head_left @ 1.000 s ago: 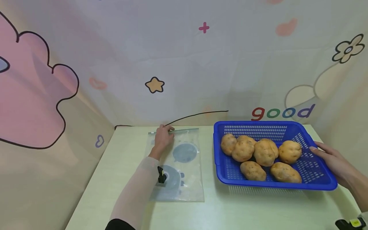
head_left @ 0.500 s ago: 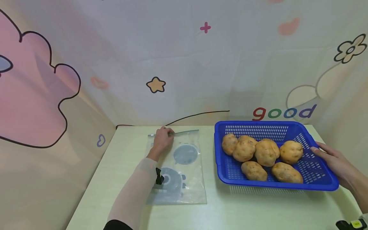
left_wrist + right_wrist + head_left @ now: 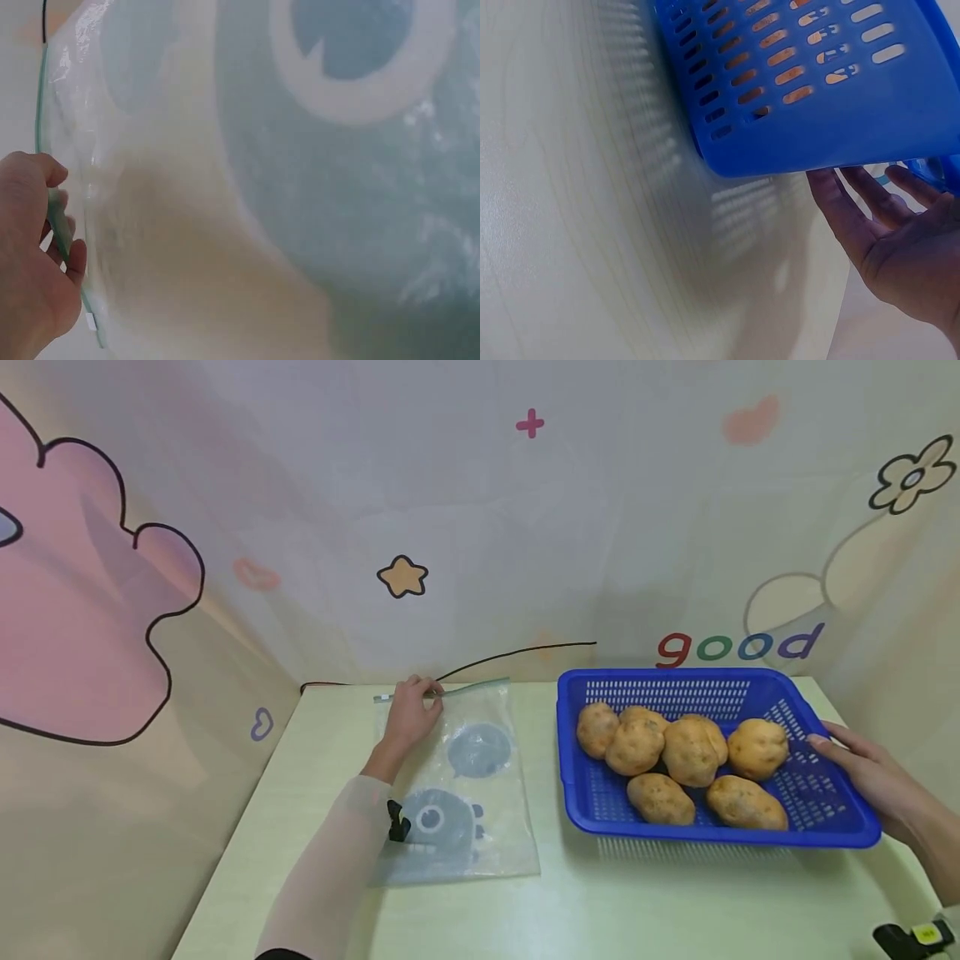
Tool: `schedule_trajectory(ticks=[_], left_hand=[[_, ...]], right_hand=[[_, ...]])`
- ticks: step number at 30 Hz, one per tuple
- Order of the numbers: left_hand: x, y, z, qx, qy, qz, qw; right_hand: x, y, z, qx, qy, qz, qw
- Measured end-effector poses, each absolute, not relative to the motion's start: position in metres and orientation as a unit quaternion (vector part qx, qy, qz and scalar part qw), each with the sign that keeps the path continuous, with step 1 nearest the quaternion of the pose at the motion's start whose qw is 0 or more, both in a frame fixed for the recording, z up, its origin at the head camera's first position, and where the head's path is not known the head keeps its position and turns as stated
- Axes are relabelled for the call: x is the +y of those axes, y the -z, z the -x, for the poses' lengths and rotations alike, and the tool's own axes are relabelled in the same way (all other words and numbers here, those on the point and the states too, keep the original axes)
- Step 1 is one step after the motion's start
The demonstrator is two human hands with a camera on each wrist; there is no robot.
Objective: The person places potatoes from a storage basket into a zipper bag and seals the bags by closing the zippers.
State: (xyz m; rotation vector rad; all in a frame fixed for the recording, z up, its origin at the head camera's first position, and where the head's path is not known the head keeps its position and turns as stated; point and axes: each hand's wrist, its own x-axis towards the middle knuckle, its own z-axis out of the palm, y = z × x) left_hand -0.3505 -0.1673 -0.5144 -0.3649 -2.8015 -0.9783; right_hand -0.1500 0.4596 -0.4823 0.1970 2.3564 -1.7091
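Observation:
A clear zip bag (image 3: 498, 810) printed with a grey-blue cartoon figure lies on the left part of the table. My left hand (image 3: 408, 714) pinches its green zip edge at the far end; the left wrist view shows thumb and fingers on either side of that zip strip (image 3: 60, 225). A blue plastic basket (image 3: 720, 833) stands to the right, with several potatoes (image 3: 634, 747) in it. My right hand (image 3: 873, 777) holds the basket's right rim, thumb over the top. From the right wrist view, its fingers (image 3: 840, 206) touch the basket's outside.
The pale table (image 3: 600, 910) meets a printed cloth backdrop (image 3: 480, 527) at the back. More cloth (image 3: 225, 710) hangs along the left side. A thin black line (image 3: 517, 653) runs along the backdrop behind the bag.
My left hand has shifted slightly to the left, and the bag's zip edge has moved with it, its right end now higher in view. The right hand and basket stay put.

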Motion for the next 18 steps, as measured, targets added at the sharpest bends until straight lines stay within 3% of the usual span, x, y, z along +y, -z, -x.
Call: schedule_trajectory(ticks=[4, 11, 18], left_hand=[[-0.170, 0.495, 0.346, -0.928, 0.325, 0.158, 0.095], [-0.175, 0.466, 0.337, -0.905, 0.312, 0.234, 0.172], [-0.168, 0.424, 0.327, -0.882, 0.298, 0.318, 0.182]], right_hand=[[0.460, 0.482, 0.151, 0.803, 0.581, -0.069, 0.113], [0.459, 0.483, 0.153, 0.795, 0.590, -0.076, 0.118], [0.460, 0.483, 0.151, 0.784, 0.604, -0.077, 0.122]])
